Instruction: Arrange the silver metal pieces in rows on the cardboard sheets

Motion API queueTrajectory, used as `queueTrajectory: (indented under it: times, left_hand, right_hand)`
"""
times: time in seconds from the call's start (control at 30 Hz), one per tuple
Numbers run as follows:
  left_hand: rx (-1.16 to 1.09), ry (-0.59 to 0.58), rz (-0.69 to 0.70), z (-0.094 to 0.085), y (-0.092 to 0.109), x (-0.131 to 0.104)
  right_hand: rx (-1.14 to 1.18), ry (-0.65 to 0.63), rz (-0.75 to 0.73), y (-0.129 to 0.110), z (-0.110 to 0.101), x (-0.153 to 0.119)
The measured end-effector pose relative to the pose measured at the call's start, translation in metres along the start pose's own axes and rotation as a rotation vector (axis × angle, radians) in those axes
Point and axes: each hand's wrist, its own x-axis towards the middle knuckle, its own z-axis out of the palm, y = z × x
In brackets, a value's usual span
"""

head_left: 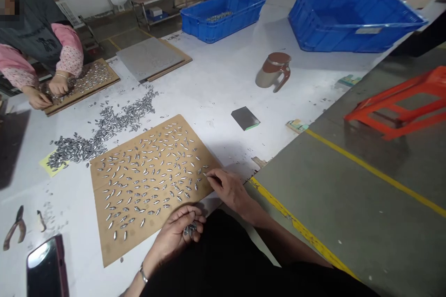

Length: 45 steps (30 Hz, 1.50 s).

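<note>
Grip of the right hand (232, 192) is a closed pinch, thumb and fingertips pressed on one small metal piece (205, 174) just above the right-hand corner of the cardboard sheet (108, 255). Fingers of the left hand (181, 229) are curled round a small handful of pieces (190, 229), thumb folded over them, beside the sheet's near edge. Each piece looks slim and tapered at both ends, shiny, probably metal: very light, stiff, hard to break, but likely slippery and quick to roll or spring out if squeezed at a point. Best hold, I judge, is across the thicker middle with the very tips of thumb and forefinger; a cupped palm suits the handful, since a flat one could spill it. Many more lie apart in slanting, uneven rows on the sheet, which is probably light enough to slide if a wrist drags on it; lift it level by opposite edges. Beyond its far-left edge, a loose heap (75, 147) spreads on the worktop (209, 88). Pliers (21, 229) and a phone (45, 264) lie toward the worktop's near-left part, a dark flat block (244, 117) and a mug (270, 72) nearer its right edge. Farther off, another person (31, 23) handles similar pieces over a board (114, 76).
</note>
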Motion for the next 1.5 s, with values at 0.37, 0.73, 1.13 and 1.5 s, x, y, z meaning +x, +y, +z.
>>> queueTrajectory:
  times: [0.37, 0.73, 1.13, 1.5]
  left_hand:
    - [-0.022, 0.009, 0.011, -0.001, -0.001, 0.000]
    - [-0.331, -0.003, -0.036, 0.005, -0.006, 0.009]
    - [-0.187, 0.016, -0.042, 0.010, -0.009, 0.008]
    - [0.070, 0.066, -0.049, 0.009, 0.007, -0.004]
  right_hand:
    - [-0.043, 0.023, 0.033, -0.002, 0.018, -0.006]
    - [0.134, -0.399, -0.511, -0.042, -0.003, -0.035]
    - [0.353, -0.468, -0.252, -0.045, -0.013, -0.029]
    - [0.143, 0.038, -0.014, 0.019, 0.000, 0.064]
